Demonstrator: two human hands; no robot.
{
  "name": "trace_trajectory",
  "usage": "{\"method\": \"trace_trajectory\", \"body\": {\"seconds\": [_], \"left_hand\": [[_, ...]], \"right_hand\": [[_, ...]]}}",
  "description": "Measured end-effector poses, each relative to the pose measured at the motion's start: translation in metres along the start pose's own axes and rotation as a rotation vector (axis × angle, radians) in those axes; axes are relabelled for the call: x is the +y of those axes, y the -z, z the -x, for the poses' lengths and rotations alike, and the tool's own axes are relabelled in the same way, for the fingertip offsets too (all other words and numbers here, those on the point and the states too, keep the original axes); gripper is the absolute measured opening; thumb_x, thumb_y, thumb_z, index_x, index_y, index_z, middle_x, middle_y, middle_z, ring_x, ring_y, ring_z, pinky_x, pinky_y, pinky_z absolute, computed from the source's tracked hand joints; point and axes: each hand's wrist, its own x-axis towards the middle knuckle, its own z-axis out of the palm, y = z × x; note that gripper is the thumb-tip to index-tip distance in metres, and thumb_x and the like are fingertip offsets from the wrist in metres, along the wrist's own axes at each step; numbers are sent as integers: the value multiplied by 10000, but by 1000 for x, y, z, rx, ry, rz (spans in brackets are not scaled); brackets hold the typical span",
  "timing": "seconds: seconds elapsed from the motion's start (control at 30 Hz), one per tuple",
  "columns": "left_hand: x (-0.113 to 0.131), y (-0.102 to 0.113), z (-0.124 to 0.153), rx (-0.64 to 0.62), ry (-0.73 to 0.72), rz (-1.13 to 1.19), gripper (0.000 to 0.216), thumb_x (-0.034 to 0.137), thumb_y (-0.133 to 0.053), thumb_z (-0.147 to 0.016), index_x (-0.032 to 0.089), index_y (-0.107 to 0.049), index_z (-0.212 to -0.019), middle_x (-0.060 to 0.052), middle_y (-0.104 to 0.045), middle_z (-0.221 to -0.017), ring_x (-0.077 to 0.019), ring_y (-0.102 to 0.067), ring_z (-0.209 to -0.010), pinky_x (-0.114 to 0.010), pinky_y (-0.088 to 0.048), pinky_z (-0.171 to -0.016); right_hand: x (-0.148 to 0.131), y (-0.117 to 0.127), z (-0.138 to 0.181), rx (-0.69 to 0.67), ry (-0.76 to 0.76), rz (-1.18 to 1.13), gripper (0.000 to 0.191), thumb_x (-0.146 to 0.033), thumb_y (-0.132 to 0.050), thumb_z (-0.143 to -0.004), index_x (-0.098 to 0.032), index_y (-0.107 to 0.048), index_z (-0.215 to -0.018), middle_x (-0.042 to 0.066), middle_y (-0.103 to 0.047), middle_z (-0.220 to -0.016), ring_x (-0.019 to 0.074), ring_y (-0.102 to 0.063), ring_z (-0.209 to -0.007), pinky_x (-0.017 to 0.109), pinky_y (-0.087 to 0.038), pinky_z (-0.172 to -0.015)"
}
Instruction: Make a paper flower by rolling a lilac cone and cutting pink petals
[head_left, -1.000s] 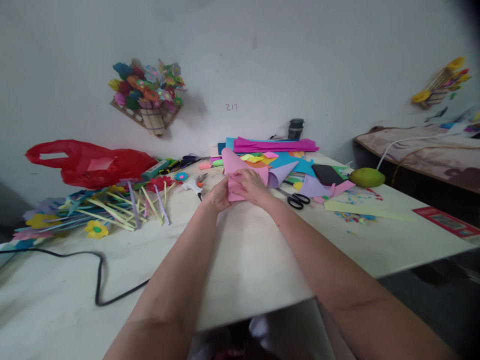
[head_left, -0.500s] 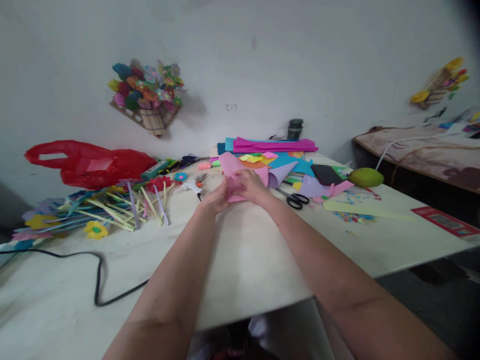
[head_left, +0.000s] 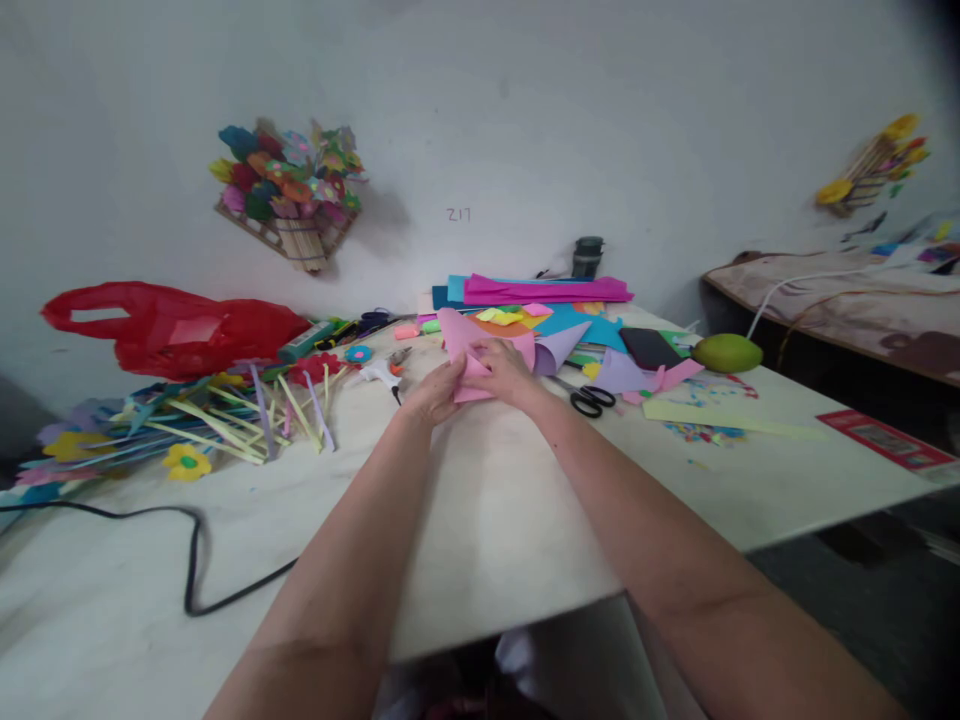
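Both my hands meet at the middle of the white table (head_left: 480,520) on a pink sheet of paper (head_left: 459,336). My left hand (head_left: 437,392) pinches the paper's left side, fingers closed on it. My right hand (head_left: 504,368) presses down on the folded part from the right, fingers curled over it. The paper's upper corner sticks up behind my fingers. Black scissors (head_left: 587,399) lie just right of my right hand, and a lilac paper cone (head_left: 557,346) rests behind it.
Coloured paper sheets (head_left: 544,292) are stacked at the back. A heap of paper strips and flowers (head_left: 217,415) and a red plastic bag (head_left: 176,328) lie left. A black cable (head_left: 191,550) crosses the near left. A dark phone (head_left: 649,348), a green fruit (head_left: 726,353) and a glue gun (head_left: 379,373) also sit there.
My hands have worked the pink paper slightly, the fold pressed a little flatter. The view has drifted a little to the right. Nothing else on the table has moved.
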Motion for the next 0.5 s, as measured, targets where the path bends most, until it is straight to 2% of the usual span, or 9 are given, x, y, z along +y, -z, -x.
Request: {"method": "trace_trajectory", "body": {"seconds": [0.07,0.17,0.27,0.33,0.4,0.5], "left_hand": [[0,-1,-1,36,-19,33,243,246,-427,-971,123,-627,-1035,-105,-722,-869,-211,-697,-906,-298,-550,-817],[3,0,-4,158,-53,109,211,242,-458,-961,143,-601,-1080,-80,-725,-860,-192,-702,-869,-292,-561,-811],[6,4,-9,295,-133,201,220,248,-502,-945,193,-569,-1147,-49,-728,-865,-162,-701,-828,-284,-565,-816],[8,7,-13,357,-191,246,247,256,-522,-938,235,-553,-1182,-27,-728,-891,-142,-698,-811,-276,-563,-819],[9,10,-15,389,-223,264,292,270,-548,-926,275,-534,-1218,-12,-728,-929,-129,-697,-803,-267,-560,-815],[11,11,-15,403,-234,288,363,295,-573,-913,311,-501,-1269,-7,-726,-956,-128,-700,-792,-263,-559,-801]], "right_hand": [[2,-1,1,58,-15,-11,195,-375,-736,-766,-182,-731,-793,107,-596,-1295,302,-487,-1212,448,-410,-1009],[5,1,2,245,-51,-27,159,-339,-676,-817,-189,-703,-770,117,-595,-1281,283,-525,-1174,442,-406,-1001],[4,7,3,417,-197,-48,210,-360,-596,-868,-190,-667,-767,132,-643,-1150,271,-570,-1090,409,-427,-938],[1,11,4,448,-348,-101,321,-440,-528,-897,-199,-624,-709,103,-678,-916,253,-608,-945,374,-449,-850],[0,13,5,422,-476,-206,439,-548,-461,-901,-210,-579,-647,59,-641,-713,229,-608,-799,336,-454,-757],[2,12,5,429,-585,-379,526,-656,-401,-873,-213,-565,-643,42,-615,-653,209,-600,-726,299,-448,-663]]}}
